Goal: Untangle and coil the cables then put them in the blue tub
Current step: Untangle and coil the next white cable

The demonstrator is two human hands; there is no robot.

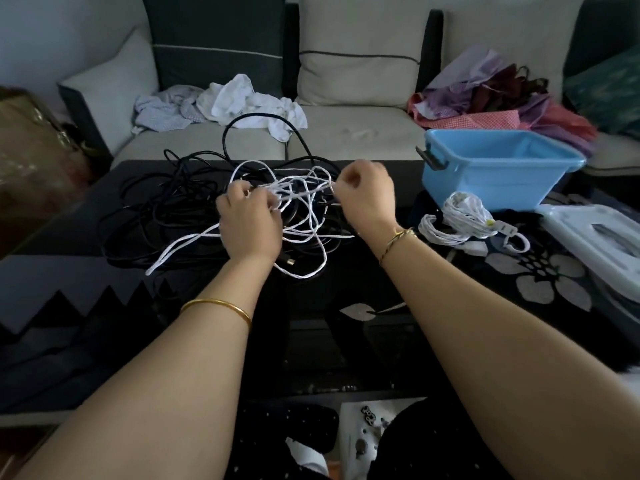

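Left hand (249, 223): fingers (242, 192) clamped on thin white tangled cable (304, 216).
Right hand (367, 199): pinched it likewise.
Handling: judged light, limp; take knots between the fingers.

Centre of the bench (346, 282) is taken up by tangled black and white cables (311, 233). At right, the blue tub (498, 174) is fronted by a coiled white bundle (464, 216) and flanked by a white box (595, 237); its open top is left reachable from above.
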